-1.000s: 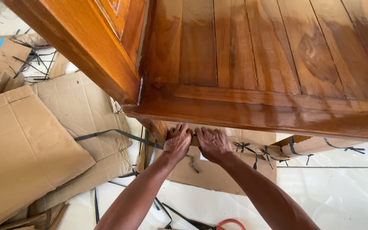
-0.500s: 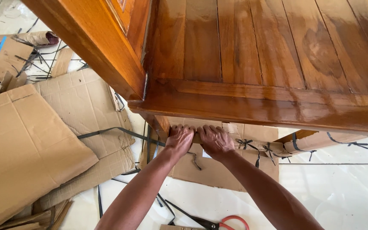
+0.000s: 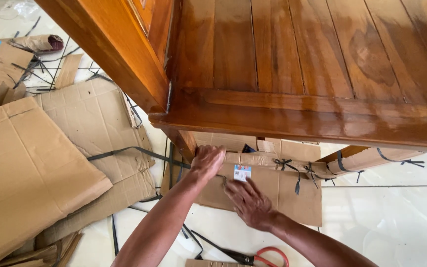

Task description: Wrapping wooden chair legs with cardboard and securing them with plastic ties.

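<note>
Bright daylight, glossy wood glare, sharp focus

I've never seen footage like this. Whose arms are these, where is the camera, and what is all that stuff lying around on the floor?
There is no machine here: the camera sits on a person's head and looks down at their own bare arms. The left hand grips a cardboard-wrapped rail tied with black straps, under a glossy wooden furniture piece. The right hand is open and holds nothing, its fingers below a small tag hanging from the wrapping. On the white tiled floor lie flattened cardboard sheets, loose black straps and red-handled scissors near the bottom edge.
</note>
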